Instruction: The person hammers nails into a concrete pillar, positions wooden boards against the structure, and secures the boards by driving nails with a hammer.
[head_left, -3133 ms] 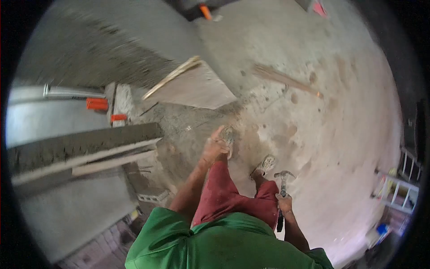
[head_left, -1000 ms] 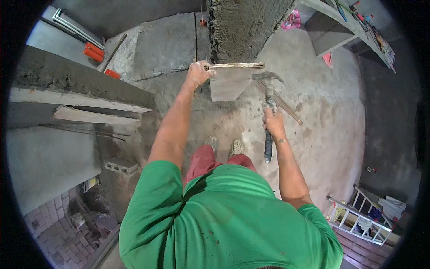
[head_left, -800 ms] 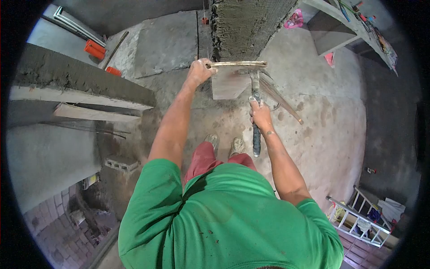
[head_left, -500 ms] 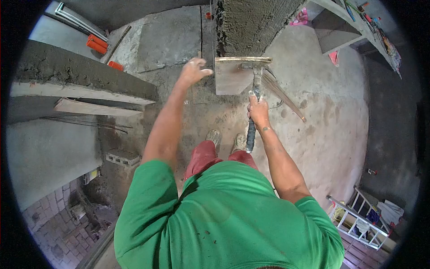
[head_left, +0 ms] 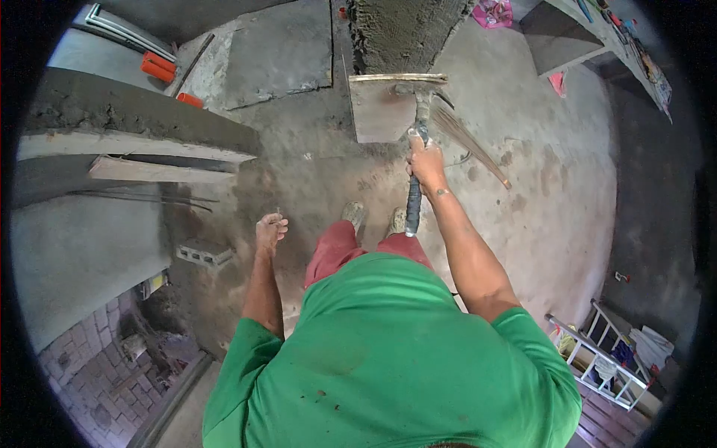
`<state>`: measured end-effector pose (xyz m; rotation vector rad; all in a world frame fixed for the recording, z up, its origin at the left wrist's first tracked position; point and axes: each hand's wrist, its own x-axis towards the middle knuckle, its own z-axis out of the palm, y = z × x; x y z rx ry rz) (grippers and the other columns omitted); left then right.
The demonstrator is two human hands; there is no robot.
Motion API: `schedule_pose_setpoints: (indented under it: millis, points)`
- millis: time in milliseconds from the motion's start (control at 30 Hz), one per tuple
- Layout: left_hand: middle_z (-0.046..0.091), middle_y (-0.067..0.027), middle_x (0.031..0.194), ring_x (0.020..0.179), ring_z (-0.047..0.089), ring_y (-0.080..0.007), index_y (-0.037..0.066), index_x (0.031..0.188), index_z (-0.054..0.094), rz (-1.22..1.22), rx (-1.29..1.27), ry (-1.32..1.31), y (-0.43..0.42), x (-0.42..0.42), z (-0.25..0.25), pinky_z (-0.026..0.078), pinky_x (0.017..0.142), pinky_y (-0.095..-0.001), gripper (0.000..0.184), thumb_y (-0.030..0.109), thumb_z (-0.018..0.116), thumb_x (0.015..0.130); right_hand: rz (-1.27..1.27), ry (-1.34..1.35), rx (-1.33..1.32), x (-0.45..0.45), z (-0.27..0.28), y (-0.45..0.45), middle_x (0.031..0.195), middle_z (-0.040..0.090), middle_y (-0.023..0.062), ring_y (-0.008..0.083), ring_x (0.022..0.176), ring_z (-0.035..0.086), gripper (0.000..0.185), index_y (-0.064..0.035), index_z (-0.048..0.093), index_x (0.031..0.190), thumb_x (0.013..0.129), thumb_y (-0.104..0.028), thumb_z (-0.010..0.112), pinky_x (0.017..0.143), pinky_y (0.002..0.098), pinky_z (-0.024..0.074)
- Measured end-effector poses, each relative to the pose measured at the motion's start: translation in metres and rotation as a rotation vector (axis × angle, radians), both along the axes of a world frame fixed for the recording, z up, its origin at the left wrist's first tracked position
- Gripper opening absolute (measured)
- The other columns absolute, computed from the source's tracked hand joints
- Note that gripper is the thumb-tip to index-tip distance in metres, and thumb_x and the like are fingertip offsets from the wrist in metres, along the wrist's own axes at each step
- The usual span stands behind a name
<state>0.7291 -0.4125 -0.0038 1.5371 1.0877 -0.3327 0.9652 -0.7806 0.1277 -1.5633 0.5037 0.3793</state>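
Note:
My right hand (head_left: 426, 161) is wrapped round the hammer (head_left: 414, 200), which has a dark taped grip. The hammer's head is over the pale board (head_left: 377, 116) at the foot of the rough cement column (head_left: 407, 33); whether they touch I cannot tell. A thin wooden edge (head_left: 399, 78) runs along the board's top. Lower left, away from the board, my left hand (head_left: 271, 229) is closed, fingers curled together. Something small and thin seems to poke up from its fingertips, too small to name.
A bundle of thin sticks (head_left: 474, 146) lies on the floor right of the hammer. Left are a cement-topped beam (head_left: 142, 116), a hollow block (head_left: 204, 252) and orange pipe pieces (head_left: 157, 66). A ladder (head_left: 597, 362) is lower right, a tool-laden ledge (head_left: 624, 52) upper right.
My left hand has let go of the board's left edge, moved down and left towards my body, and closed. My right hand has brought the hammer left, to the board.

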Motion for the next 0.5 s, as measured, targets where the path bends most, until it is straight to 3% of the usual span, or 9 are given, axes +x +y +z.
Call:
schedule_pose_setpoints:
  millis: [100, 133, 200, 233, 367, 400, 467, 500]
  points:
    - [0.064, -0.0046, 0.084, 0.069, 0.062, -0.0149, 0.002, 0.108, 0.062, -0.068, 0.000, -0.121, 0.000, 0.042, 0.005, 0.054, 0.065, -0.0283, 0.019, 0.003, 0.059, 0.089, 0.032, -0.022, -0.074, 0.009, 0.002, 0.002, 0.060, 0.049, 0.0012, 0.0118, 0.044, 0.045, 0.033, -0.0060, 0.052, 0.080, 0.096, -0.035, 0.059, 0.040, 0.0298, 0.0366]
    - [0.066, -0.0051, 0.088, 0.076, 0.062, -0.0152, 0.002, 0.107, 0.063, -0.169, 0.064, -0.247, 0.002, 0.061, -0.001, 0.054, 0.069, -0.0308, 0.019, 0.004, 0.061, 0.088, 0.052, -0.039, -0.094, 0.008, -0.008, 0.000, 0.059, 0.051, 0.0033, 0.0140, 0.043, 0.048, 0.038, -0.0018, 0.054, 0.081, 0.097, -0.036, 0.059, 0.041, 0.0320, 0.0394]
    - [0.067, -0.0071, 0.096, 0.087, 0.063, -0.0159, 0.001, 0.105, 0.064, -0.500, 0.265, -0.386, -0.011, 0.111, 0.021, 0.054, 0.076, -0.0349, 0.018, 0.008, 0.064, 0.087, 0.017, -0.050, -0.116, 0.003, -0.012, 0.001, 0.058, 0.053, 0.0054, 0.0161, 0.042, 0.051, 0.043, 0.0024, 0.055, 0.082, 0.097, -0.038, 0.059, 0.042, 0.0341, 0.0421]
    - [0.067, -0.0086, 0.099, 0.091, 0.062, -0.0162, 0.001, 0.103, 0.064, -0.724, 0.412, -0.408, -0.030, 0.145, 0.064, 0.053, 0.079, -0.0365, 0.019, 0.010, 0.066, 0.087, 0.000, -0.027, -0.150, 0.000, -0.006, 0.006, 0.058, 0.053, 0.0059, 0.0166, 0.043, 0.052, 0.043, 0.0031, 0.056, 0.083, 0.097, -0.038, 0.059, 0.043, 0.0343, 0.0429]
    - [0.065, -0.0168, 0.099, 0.092, 0.066, -0.0290, -0.002, 0.103, 0.062, -1.008, 0.318, -0.889, -0.107, 0.248, 0.164, 0.051, 0.081, -0.0368, 0.025, 0.017, 0.068, 0.087, -0.103, -0.008, -0.149, -0.002, -0.009, 0.026, 0.058, 0.054, 0.0075, 0.0183, 0.046, 0.055, 0.045, 0.0044, 0.057, 0.085, 0.097, -0.040, 0.059, 0.046, 0.0353, 0.0438]
    - [0.066, -0.0185, 0.101, 0.093, 0.066, -0.0327, -0.002, 0.103, 0.062, -1.090, 0.314, -0.875, -0.126, 0.264, 0.189, 0.051, 0.082, -0.0380, 0.024, 0.017, 0.066, 0.088, -0.115, -0.022, -0.161, -0.005, -0.009, 0.032, 0.058, 0.054, 0.0076, 0.0183, 0.046, 0.055, 0.045, 0.0038, 0.057, 0.085, 0.097, -0.040, 0.059, 0.046, 0.0354, 0.0435]
    - [0.066, -0.0201, 0.102, 0.094, 0.065, -0.0364, -0.001, 0.103, 0.062, -1.200, 0.290, -0.868, -0.150, 0.294, 0.194, 0.050, 0.082, -0.0392, 0.023, 0.017, 0.064, 0.090, -0.177, 0.010, -0.155, -0.007, -0.020, 0.046, 0.058, 0.054, 0.0076, 0.0180, 0.046, 0.055, 0.045, 0.0033, 0.057, 0.085, 0.097, -0.040, 0.058, 0.046, 0.0353, 0.0432]
    - [0.066, -0.0214, 0.102, 0.094, 0.065, -0.0385, -0.002, 0.103, 0.062, -1.273, 0.311, -0.987, -0.159, 0.310, 0.187, 0.050, 0.082, -0.0410, 0.022, 0.017, 0.062, 0.091, -0.175, 0.038, -0.142, -0.009, -0.026, 0.055, 0.058, 0.054, 0.0076, 0.0177, 0.047, 0.055, 0.045, 0.0028, 0.057, 0.085, 0.098, -0.040, 0.058, 0.046, 0.0353, 0.0430]
